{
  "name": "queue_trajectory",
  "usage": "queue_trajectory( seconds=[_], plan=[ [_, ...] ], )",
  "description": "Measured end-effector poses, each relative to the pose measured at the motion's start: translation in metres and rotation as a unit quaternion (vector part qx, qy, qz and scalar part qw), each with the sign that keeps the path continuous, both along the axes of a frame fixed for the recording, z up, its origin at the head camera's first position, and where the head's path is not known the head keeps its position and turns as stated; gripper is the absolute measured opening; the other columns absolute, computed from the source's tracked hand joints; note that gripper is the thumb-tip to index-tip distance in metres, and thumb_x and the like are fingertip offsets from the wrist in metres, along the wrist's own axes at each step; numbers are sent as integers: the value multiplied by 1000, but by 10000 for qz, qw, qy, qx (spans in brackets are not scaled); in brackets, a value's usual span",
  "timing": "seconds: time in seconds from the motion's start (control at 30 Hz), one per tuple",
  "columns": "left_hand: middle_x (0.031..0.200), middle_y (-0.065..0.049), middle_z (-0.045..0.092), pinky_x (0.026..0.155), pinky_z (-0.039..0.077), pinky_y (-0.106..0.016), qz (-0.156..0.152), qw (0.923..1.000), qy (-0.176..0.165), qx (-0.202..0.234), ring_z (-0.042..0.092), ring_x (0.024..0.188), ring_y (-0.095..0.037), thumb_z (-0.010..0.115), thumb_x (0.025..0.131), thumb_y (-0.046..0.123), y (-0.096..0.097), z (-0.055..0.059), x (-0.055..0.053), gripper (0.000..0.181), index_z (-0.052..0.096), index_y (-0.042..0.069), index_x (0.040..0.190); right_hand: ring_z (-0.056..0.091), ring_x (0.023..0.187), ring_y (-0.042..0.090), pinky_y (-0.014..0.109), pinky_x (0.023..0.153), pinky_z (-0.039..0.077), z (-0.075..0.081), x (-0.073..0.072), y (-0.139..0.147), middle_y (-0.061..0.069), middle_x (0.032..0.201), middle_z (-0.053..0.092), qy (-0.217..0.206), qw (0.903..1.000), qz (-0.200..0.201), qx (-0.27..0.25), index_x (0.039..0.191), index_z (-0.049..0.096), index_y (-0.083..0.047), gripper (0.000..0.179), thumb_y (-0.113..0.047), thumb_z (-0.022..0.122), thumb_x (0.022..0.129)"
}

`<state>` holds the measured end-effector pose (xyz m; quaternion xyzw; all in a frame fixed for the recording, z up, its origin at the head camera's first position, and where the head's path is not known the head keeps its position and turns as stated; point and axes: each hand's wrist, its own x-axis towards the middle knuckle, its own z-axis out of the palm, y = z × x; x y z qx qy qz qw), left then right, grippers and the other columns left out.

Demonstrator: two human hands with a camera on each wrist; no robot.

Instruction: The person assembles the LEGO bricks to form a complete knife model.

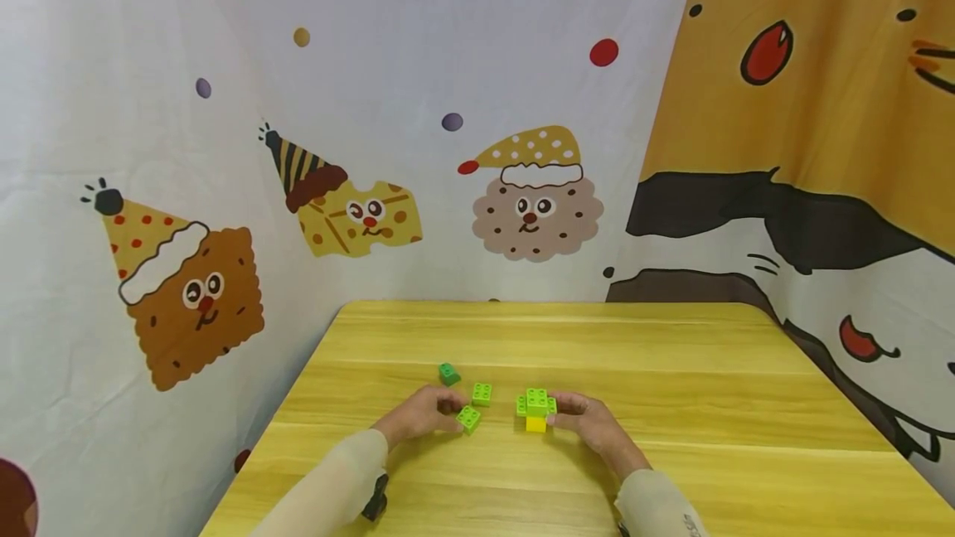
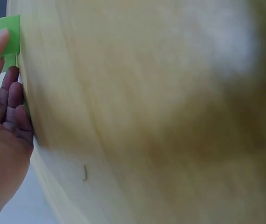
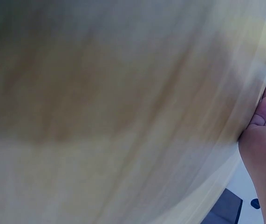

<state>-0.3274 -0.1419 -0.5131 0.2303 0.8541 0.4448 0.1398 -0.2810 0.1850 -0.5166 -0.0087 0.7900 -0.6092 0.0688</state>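
My left hand (image 1: 427, 414) pinches a lime-green toy building block (image 1: 468, 418) low over the table, thumb on its near side. In the left wrist view the thumb tip lies against the green block (image 2: 12, 35), with the other fingers curled below. My right hand (image 1: 593, 425) grips a small stack of blocks (image 1: 536, 402) from its right side. That stack stands upright, with lime-green blocks on top and a yellow block (image 1: 535, 423) at the bottom. The right wrist view catches only part of the right hand (image 3: 265, 135) at its edge, the fingertips cut off.
Another lime-green block (image 1: 482, 394) lies just behind the one at the left hand. Farther back and left is a darker green block (image 1: 448, 374) with a sloped side. The wooden table (image 1: 671, 363) meets a cartoon-printed cloth (image 1: 418, 48) at its back edge.
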Motion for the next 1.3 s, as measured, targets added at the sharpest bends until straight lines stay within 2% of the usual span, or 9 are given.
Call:
queue_trajectory(
  seconds=[0.17,0.4,0.73,1.03,1.3],
  plan=[
    [106,2,64,85,46,-37,61,9999,-25,-88,54,96,-17,80,84,9,0,0,1,36,70,8,118,60,109,25,57,101,38,-1,0,0,9,120,66,3,10000,-1,20,130,64,-5,49,-21,79,86],
    [101,2,64,81,47,-37,97,9999,46,-118,54,92,-18,82,83,12,1,2,4,31,72,12,112,60,110,25,55,101,39,-1,1,0,9,121,66,6,10000,53,-9,130,64,-4,49,-21,78,87],
    [101,2,67,87,49,-40,135,9999,78,-2,59,95,-17,81,85,19,0,8,6,25,72,12,107,60,109,25,52,100,41,1,2,1,9,121,66,21,9998,185,-49,131,63,-3,52,-24,79,86],
    [102,1,64,87,49,-40,307,9994,-116,51,58,97,-17,80,86,28,2,12,4,28,70,15,109,60,107,24,51,99,42,1,2,1,9,119,67,19,9999,133,-28,130,64,-3,51,-23,79,86],
    [107,-1,63,88,50,-42,459,9984,-225,234,57,102,-20,78,87,31,7,21,1,34,67,12,113,60,108,24,52,100,41,0,0,1,8,120,66,-33,9999,114,-22,131,63,-5,50,-23,78,87]
  ],
)
